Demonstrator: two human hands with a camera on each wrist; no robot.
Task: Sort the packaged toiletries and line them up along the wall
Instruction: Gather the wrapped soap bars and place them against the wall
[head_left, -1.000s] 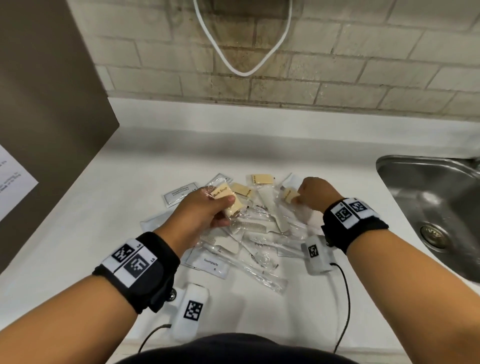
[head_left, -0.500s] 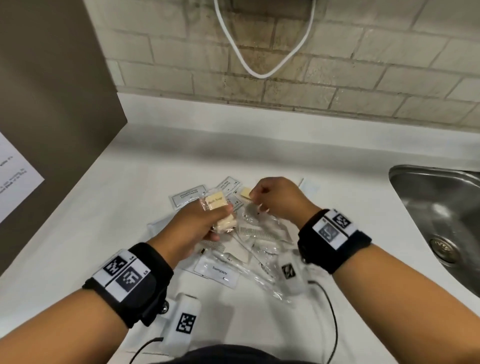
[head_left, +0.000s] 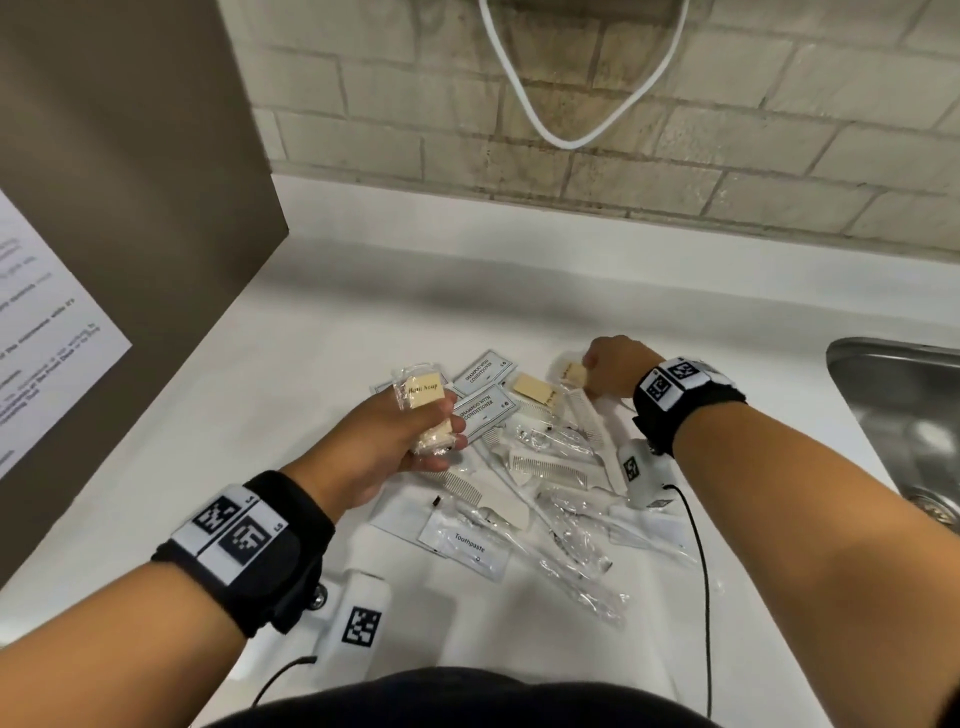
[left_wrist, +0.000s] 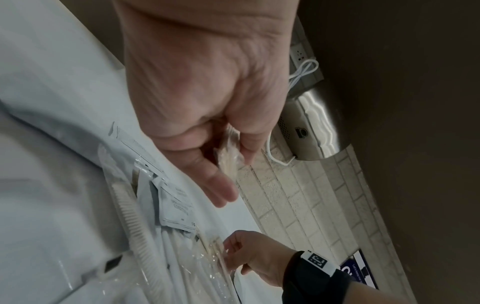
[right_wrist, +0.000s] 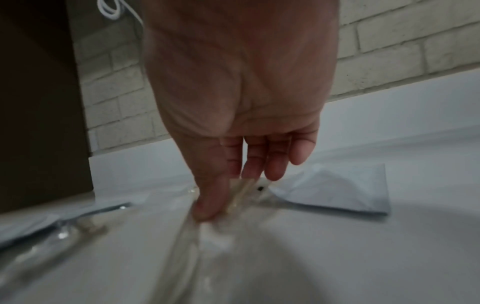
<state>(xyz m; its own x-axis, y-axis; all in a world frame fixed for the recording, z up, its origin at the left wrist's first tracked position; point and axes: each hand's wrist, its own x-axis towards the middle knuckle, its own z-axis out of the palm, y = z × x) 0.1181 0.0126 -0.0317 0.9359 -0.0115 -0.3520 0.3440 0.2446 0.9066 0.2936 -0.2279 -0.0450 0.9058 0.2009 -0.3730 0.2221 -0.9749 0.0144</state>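
Soap bars, wrapped in clear film: four counted. Two are stacked in the left hand (head_left: 400, 441), fingers and thumb curled round them above the pile; the upper one, the bath soap bar (head_left: 423, 391), shows a printed label, and the second bar (head_left: 434, 435) lies under it in the same grip. One loose soap bar (head_left: 535, 389) lies on the counter (head_left: 291, 415) at the far side of the pile. One small soap bar (head_left: 574, 373) lies at the far right edge of the pile, pinched between thumb and fingertips of the right hand (head_left: 615, 364), low at the counter.

Shampoo with conditioner sachets: two with readable print, the far sachet (head_left: 480, 370) and the near sachet (head_left: 485, 410), side by side just right of the left hand. A third flat white packet peeks out behind the held soap; its print cannot be read.

Toothpaste sachet (head_left: 467, 545): one, at the near edge of the pile.

Combs, white, in clear sleeves: three visible. One comb (head_left: 550, 467) lies mid-pile, one narrow comb (head_left: 589, 421) lies below the right hand, and one partly covered comb (head_left: 462, 486) lies below the left hand.

Clear-wrapped long items (head_left: 582, 566), near right of pile: overlapping, count uncertain.

Surroundings: steel sink (head_left: 898, 415) at right; brick wall (head_left: 727, 171) behind, with one white cable (head_left: 566, 140) hanging in a loop.
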